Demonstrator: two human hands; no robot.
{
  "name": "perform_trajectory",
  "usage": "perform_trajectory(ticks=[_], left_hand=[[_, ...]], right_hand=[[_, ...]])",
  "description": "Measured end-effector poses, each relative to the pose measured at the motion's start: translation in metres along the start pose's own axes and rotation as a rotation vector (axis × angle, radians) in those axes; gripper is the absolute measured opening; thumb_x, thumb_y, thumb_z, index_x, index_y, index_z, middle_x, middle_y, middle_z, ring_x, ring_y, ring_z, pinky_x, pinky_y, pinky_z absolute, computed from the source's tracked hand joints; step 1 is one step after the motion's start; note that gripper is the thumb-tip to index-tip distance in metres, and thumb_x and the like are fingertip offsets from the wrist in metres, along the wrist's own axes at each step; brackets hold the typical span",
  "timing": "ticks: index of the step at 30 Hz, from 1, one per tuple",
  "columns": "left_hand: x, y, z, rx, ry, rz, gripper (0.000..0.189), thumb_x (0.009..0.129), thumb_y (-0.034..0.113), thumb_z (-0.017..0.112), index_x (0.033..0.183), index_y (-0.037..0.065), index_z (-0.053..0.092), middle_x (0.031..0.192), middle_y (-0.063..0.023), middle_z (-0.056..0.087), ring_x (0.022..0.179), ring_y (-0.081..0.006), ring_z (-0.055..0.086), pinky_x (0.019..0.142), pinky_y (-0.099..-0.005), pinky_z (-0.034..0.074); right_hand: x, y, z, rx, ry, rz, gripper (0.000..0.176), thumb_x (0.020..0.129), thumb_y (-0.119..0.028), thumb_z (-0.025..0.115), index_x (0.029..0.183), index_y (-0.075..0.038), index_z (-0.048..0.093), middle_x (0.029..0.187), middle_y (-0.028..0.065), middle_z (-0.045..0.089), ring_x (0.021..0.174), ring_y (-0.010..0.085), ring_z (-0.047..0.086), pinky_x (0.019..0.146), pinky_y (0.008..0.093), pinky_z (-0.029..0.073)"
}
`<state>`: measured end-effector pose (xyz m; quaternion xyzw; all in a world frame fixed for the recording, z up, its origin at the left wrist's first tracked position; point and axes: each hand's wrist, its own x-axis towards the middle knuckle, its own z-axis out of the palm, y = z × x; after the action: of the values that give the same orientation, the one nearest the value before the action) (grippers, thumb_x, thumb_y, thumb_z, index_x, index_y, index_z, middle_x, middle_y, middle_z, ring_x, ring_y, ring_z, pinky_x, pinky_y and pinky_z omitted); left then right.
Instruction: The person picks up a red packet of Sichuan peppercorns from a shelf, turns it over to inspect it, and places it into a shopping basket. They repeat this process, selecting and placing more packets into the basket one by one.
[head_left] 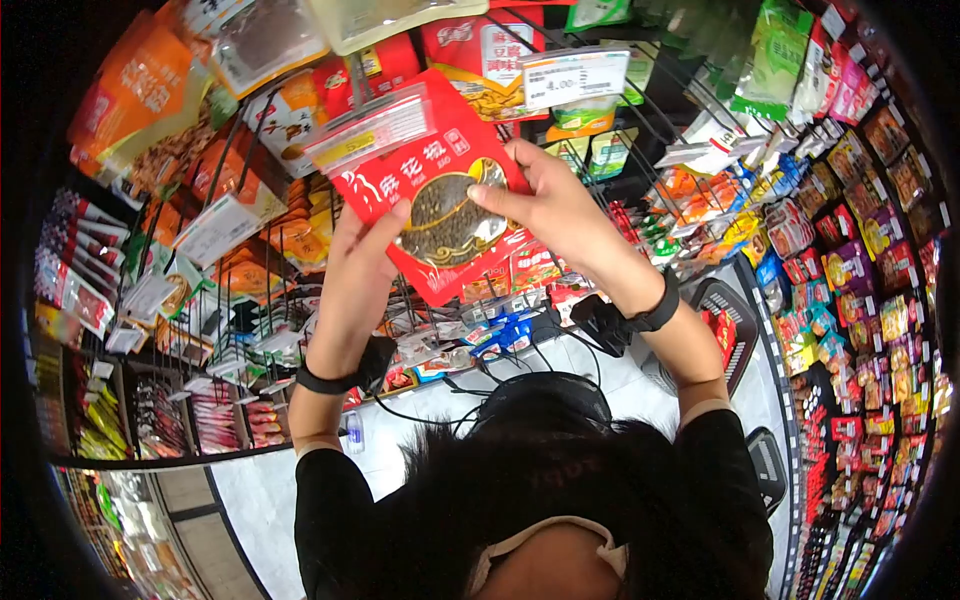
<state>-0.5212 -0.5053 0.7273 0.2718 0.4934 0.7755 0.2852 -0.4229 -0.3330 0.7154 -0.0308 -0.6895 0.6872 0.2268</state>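
A red packet of Sichuan peppercorns [440, 225] is held tilted in front of the rack, its clear window showing dark peppercorns. My left hand [365, 250] grips its lower left edge, thumb on the front. On the opposite edge, my right hand [550, 200] pinches the packet with the thumb over the window. A price tag holder [375, 130] overlaps the packet's top left part. Whether the packet still hangs on a hook there cannot be made out. Fingers behind the packet are hidden.
Seasoning packets hang around, including an orange one [140, 90] at upper left and a green one [775, 60] at upper right. Another price tag [575, 80] juts out nearby. A dark shopping basket [745, 340] holding a red packet stands on the floor at right.
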Motion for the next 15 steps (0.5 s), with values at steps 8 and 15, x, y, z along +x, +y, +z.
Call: perform_trajectory(ticks=[8,15], left_hand=[[-0.033,-0.024,0.022,0.123,0.070,0.121,0.036,0.090,0.008,0.049,0.125,0.004,0.040,0.120,-0.0076,0.051,0.107,-0.0174,0.051,0.091,-0.0324,0.042],[-0.074,-0.041,0.060,0.332,0.131,0.152,0.038,0.088,0.009,0.055,0.122,0.002,0.040,0.115,-0.0075,0.054,0.104,-0.0125,0.050,0.092,-0.0275,0.037]], right_hand=[[-0.040,-0.007,-0.016,-0.182,-0.053,-0.051,0.033,0.083,-0.012,0.064,0.109,0.002,0.050,0.098,0.0024,0.058,0.090,0.0061,0.051,0.078,0.0221,0.043],[-0.087,-0.020,-0.045,-0.154,-0.106,0.019,0.031,0.082,-0.013,0.064,0.108,0.000,0.052,0.093,0.0028,0.059,0.081,0.0061,0.053,0.071,0.0231,0.045]])
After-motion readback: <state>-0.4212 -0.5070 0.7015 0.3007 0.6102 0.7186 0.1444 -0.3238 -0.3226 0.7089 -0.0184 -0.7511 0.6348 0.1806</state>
